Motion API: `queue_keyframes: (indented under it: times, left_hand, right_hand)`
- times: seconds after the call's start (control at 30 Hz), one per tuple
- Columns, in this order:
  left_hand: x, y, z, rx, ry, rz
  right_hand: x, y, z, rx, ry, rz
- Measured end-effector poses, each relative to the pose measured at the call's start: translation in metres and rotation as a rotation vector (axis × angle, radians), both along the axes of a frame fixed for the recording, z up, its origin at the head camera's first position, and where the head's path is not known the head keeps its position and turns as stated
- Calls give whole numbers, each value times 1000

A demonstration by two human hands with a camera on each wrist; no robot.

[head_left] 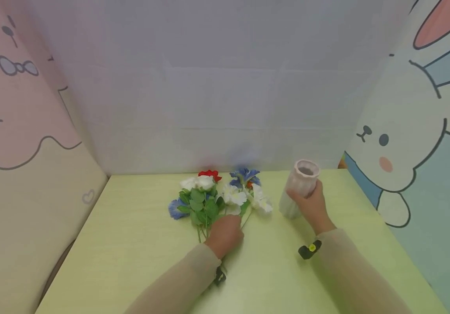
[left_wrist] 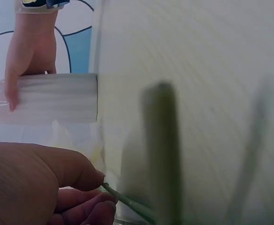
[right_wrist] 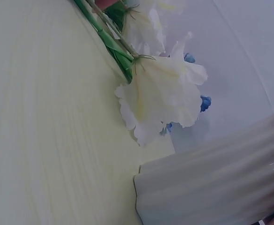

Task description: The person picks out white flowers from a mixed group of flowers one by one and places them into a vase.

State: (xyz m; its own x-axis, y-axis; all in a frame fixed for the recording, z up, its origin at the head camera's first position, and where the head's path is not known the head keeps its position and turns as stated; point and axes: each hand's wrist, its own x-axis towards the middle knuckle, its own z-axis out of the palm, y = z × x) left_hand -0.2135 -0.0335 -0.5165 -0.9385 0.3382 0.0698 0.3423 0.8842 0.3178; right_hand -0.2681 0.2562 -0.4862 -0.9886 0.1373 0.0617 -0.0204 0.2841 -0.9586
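Note:
My left hand [head_left: 225, 233] is low among the artificial flowers, its thumb and fingers pinching a thin green flower stem [left_wrist: 132, 204]. White flowers with ruffled petals [head_left: 234, 195] spread just beyond that hand. My right hand [head_left: 313, 207] grips a pale ribbed vase [head_left: 290, 207] around its upper part, to the right of the flowers. The vase's mouth faces up, and its base is at the table surface in the left wrist view. One white bloom [right_wrist: 160, 93] hangs close beside the vase in the right wrist view.
White roses [head_left: 205, 182] with green leaves, a red flower [head_left: 210, 174] and blue flowers [head_left: 243, 176] lie toward the table's back edge. The pale yellow table [head_left: 130, 248] meets a plain back wall [head_left: 217, 96]. Side panels printed with cartoon animals [head_left: 405, 131] flank it.

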Motion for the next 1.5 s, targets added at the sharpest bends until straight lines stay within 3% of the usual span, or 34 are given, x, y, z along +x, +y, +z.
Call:
queue_keyframes:
  times: [0.2,0.33,0.53,0.77,0.97,1.2,1.5]
  left_hand:
    - [-6,3,-2,-56,31,-21]
    - [-9,3,0,29,-80,6]
    - [-5,-4,17,221,-233,57]
    - [-2,-11,35,347,-177,-2]
    - [1,-16,47,426,-192,23]
    - [6,-21,52,551,-213,17]
    - [13,-32,54,660,-217,-66]
  right_hand:
    - [5,-5,-1,-6,4,29]
    - [8,-9,-1,-27,8,51]
    - [13,-16,-2,-38,17,85]
    - [18,-27,-6,-34,45,115]
    - [26,-38,-7,-46,49,116]
    - [32,-53,-7,-111,50,119]
    - [37,-65,-12,-120,83,99]
